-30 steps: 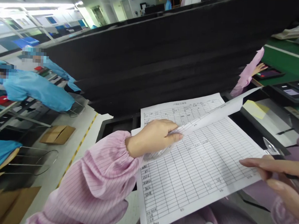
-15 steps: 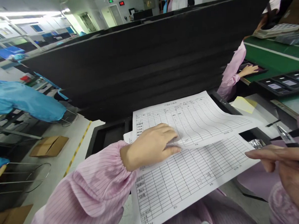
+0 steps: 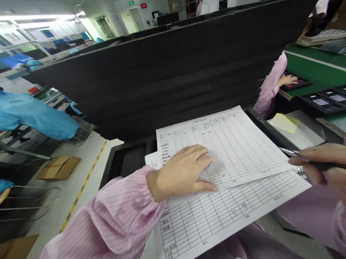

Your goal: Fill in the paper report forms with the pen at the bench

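Two printed table forms overlap in front of me. The upper form (image 3: 233, 144) has a few handwritten entries, and the lower form (image 3: 203, 224) sticks out beneath it towards my body. My left hand (image 3: 185, 170) lies flat on the upper form near its left side, fingers stretched out and thumb apart. At the right, my right hand (image 3: 327, 168) grips a pen (image 3: 290, 152), whose tip points left over the right edge of the upper form.
A black partition (image 3: 176, 75) rises behind the papers. On the right are a yellow note (image 3: 286, 122), a green work surface (image 3: 335, 72) with black trays (image 3: 331, 100), and a co-worker's hand (image 3: 287, 80). Cardboard boxes (image 3: 59, 167) lie on the floor at left.
The upper form's right corner has come down flat. My right hand has turned the pen from pointing up to pointing left over the paper. My left hand has shifted slightly right.
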{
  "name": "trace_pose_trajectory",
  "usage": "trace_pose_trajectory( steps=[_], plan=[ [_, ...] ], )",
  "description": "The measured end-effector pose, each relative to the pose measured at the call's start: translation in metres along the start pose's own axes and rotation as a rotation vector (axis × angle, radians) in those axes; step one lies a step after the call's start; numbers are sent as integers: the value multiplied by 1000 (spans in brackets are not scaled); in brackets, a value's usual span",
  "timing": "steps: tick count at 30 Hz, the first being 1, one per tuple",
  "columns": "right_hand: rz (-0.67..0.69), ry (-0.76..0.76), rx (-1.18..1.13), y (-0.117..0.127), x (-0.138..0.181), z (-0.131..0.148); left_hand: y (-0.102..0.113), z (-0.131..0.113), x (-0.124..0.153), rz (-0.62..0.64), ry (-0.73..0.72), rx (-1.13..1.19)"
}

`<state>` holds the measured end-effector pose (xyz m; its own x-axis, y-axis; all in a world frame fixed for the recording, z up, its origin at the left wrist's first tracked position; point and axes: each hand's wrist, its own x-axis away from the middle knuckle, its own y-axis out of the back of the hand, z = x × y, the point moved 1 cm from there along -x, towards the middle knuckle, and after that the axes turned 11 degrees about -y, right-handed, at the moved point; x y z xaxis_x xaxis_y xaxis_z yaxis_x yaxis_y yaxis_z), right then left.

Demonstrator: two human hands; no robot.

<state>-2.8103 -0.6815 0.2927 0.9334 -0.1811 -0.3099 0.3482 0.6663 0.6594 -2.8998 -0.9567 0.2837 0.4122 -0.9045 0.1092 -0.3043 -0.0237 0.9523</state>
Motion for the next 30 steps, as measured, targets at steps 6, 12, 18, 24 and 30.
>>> trace_pose_trajectory(
  steps=[6,12,18,24,30],
  plan=[
    [454,-40,-277,-38,-38,33,-8,4,-1,53,85,13],
    [617,-185,-295,-70,-47,41,-5,-5,-2,171,192,23],
    [533,-115,-206,-78,-42,34,-4,-12,-2,213,226,-7],
    [469,-111,-171,-81,-38,31,-6,-13,-1,190,230,-32],
    [406,-93,-178,-82,-34,35,-4,-15,-1,237,246,-18]
  ],
)
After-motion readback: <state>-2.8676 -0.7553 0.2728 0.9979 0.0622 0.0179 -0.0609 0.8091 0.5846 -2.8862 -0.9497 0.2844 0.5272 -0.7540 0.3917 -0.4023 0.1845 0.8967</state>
